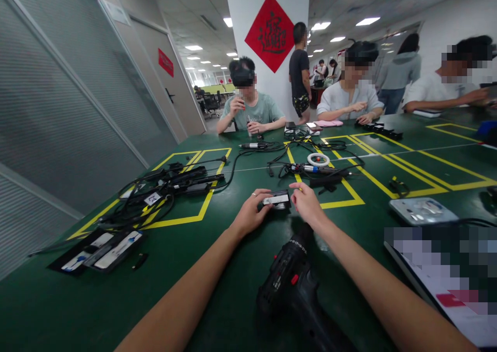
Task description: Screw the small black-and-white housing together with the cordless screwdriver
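My left hand (253, 212) is closed on the left end of a small black case (287, 199) with a white strip along its upper face, held at the table surface. Just right of the case is my right hand (306, 203), its fingers pinched together. A bit of yellow shows at those fingertips, too small to name. Between my forearms a black cordless drill (285, 284) with red buttons lies on the green table (229, 310), its chuck pointing away from me towards my right hand.
Black bars and tangled cables (182, 178) lie at left, near two flat black cases (116, 248). Beyond my hands are an electric screwdriver (310, 169), a white ring (318, 159) and more cables. A grey metal tray (423, 210) is at right. Several people sit across the table.
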